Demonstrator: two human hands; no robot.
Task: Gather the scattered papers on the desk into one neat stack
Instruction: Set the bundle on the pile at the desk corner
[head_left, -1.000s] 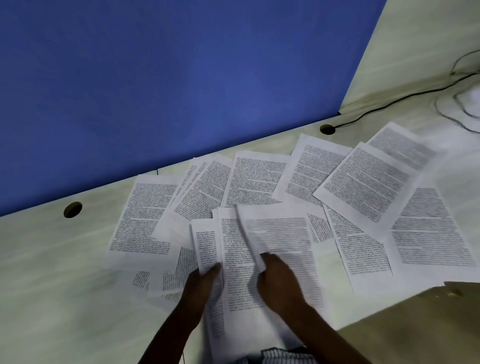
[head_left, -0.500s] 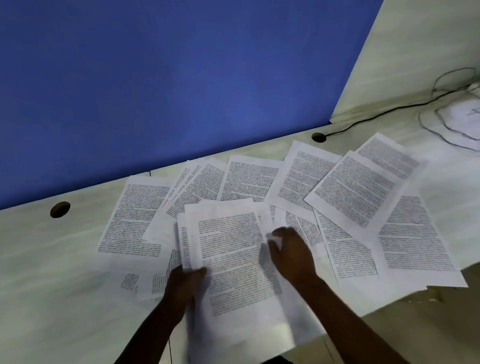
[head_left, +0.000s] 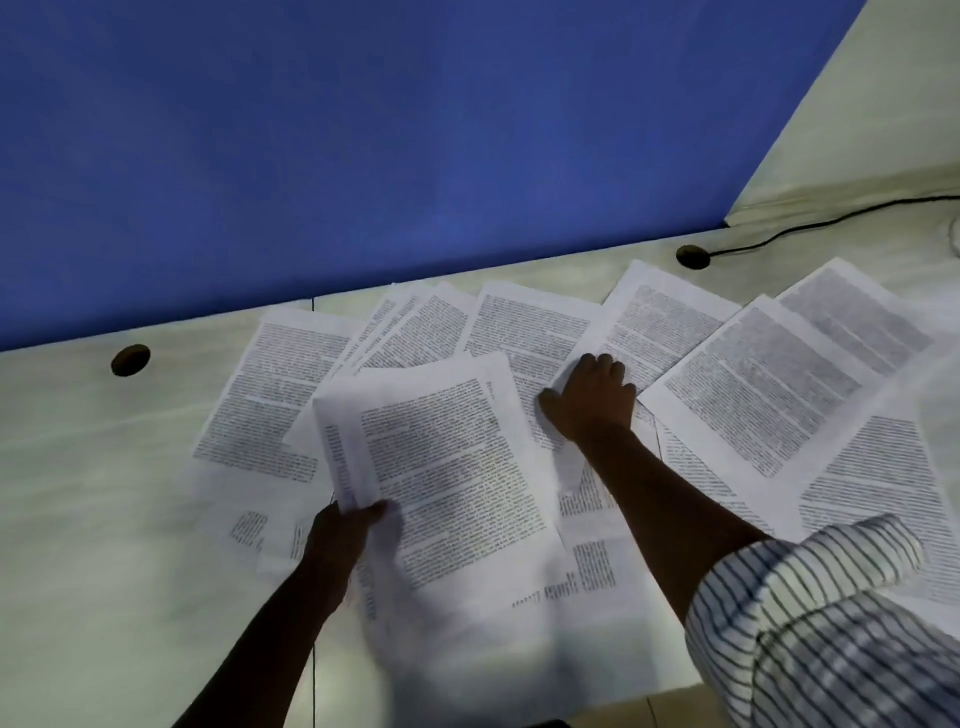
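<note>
Matt printed papers (head_left: 452, 467) on a seemingly smooth laminate desk (head_left: 104, 467).

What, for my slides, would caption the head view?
Left hand holds a sheaf while the right hand rests on papers scattered over the desk.

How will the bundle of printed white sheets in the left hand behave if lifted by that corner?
Probably floppy: the bundle of printed white sheets is thin and its far-left corner looks curled. Likely to fan apart, since offset page edges show above the left hand.
</note>
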